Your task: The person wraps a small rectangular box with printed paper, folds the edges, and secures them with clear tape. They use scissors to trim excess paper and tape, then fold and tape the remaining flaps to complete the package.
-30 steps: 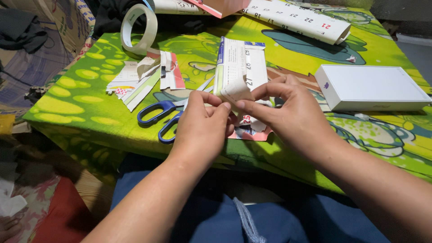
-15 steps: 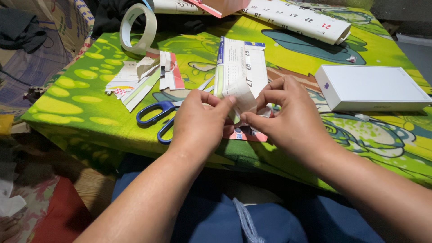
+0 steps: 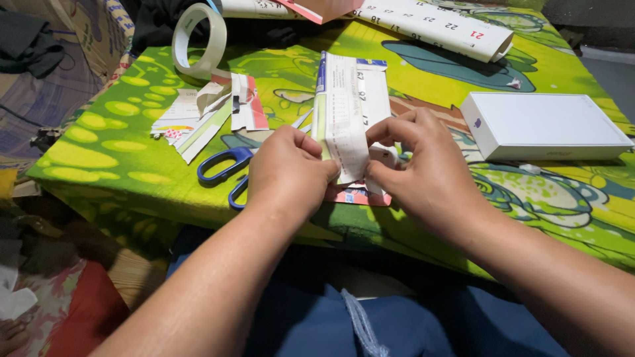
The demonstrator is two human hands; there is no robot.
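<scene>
— Folding was the step in hand, as far as I could judge: the left hand [image 3: 288, 173] and the right hand [image 3: 423, 175] both pressed on the near end of a long strip of printed paper [image 3: 349, 109], near the front edge of the desk [image 3: 112, 155].

— Were the fingers [image 3: 383, 132] closed on it?

— Yes, narrow. On each hand the thumb and fingertips pinched the paper's near end from either side, and the turned-up flap sat between them. Nothing else was in either hand.

— Which way did the paper run?

— Its long axis ran away from the person, leaning slightly left. The far end, with a blue corner, pointed toward the rolled calendar [image 3: 436, 30] at the back; the near end lay under the fingers, over a pink scrap [image 3: 357, 196].

— And around it?

— Blue-handled scissors [image 3: 228, 173] lay just left of the left hand, paper cuttings [image 3: 205, 112] and a tape roll [image 3: 197, 41] farther left, and a white box [image 3: 546, 125] well apart on the right.

— What did the next move call for?

— My guess: a firm press along the crease, keeping both edges square so the fold didn't skew.
</scene>
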